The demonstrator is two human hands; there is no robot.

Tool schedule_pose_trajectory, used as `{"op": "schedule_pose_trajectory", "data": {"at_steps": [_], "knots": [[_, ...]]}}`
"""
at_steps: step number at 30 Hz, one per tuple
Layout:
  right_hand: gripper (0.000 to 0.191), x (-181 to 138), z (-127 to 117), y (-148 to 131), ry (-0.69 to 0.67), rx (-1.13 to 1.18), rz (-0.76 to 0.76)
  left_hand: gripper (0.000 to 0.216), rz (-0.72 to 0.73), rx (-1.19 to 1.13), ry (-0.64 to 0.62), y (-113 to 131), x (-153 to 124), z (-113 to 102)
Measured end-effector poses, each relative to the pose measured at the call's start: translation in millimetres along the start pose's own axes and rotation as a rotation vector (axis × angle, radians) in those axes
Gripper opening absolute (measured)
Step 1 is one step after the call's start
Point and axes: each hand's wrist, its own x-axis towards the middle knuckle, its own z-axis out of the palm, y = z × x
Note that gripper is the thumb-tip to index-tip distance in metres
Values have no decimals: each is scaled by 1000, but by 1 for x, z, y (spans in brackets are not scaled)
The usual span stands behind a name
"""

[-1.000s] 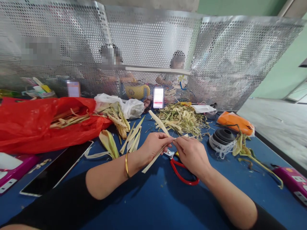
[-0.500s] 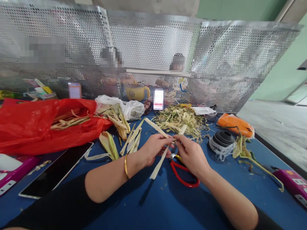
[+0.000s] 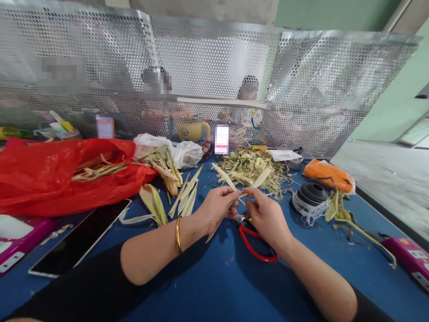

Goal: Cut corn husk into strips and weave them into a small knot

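My left hand (image 3: 217,207) and my right hand (image 3: 266,216) meet above the blue table (image 3: 214,277), both pinching a pale dried leaf strip (image 3: 225,179). The strip is crossed into a V shape, with one end rising up-left and another end (image 3: 260,178) rising up-right. A lower tail of it hangs below my left hand. Red-handled scissors (image 3: 255,243) lie on the table just under my right hand. A gold bangle (image 3: 177,234) circles my left wrist.
A red plastic bag (image 3: 43,179) of husks lies at the left, and cut strips (image 3: 186,195) and a shredded leaf pile (image 3: 251,167) lie ahead. A thread spool (image 3: 310,197), an orange bag (image 3: 326,172), a phone (image 3: 80,239) and pink cases sit about. People sit behind the perforated metal screen (image 3: 214,80).
The strip has been folded: its long lower tail has shortened and a second end now stands up to the right. Both hands stayed in place.
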Motion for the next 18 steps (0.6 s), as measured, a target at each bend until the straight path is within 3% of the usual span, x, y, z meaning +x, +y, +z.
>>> {"op": "schedule_pose_trajectory", "data": {"at_steps": [11,18], "knots": [[47,1,4,2,0,-31,-13,22,-34,-40,-138,0,-1,0],[48,0,1,1,-27,-31,-4,24,-14,55,-105,-1,-3,1]]}}
